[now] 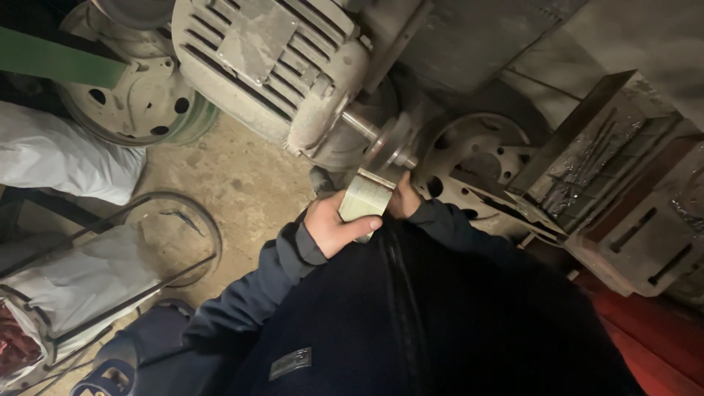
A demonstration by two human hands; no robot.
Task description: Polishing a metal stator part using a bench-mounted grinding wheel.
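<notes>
The left hand (334, 224) grips a pale rectangular block (364, 198), held against the grinding wheel (390, 143) on the motor (271, 66) shaft. The right hand (405, 198) is mostly hidden behind the block, so I cannot tell its grip.

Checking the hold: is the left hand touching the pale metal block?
Touching. The head view shows the left hand wrapped around the pale metal block, thumb across its lower edge.

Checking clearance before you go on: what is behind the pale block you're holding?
Behind the pale block sits the motor's shaft wheel, with the grey motor beyond. The right hand is mostly hidden behind the block; whether block and wheel touch is covered.
</notes>
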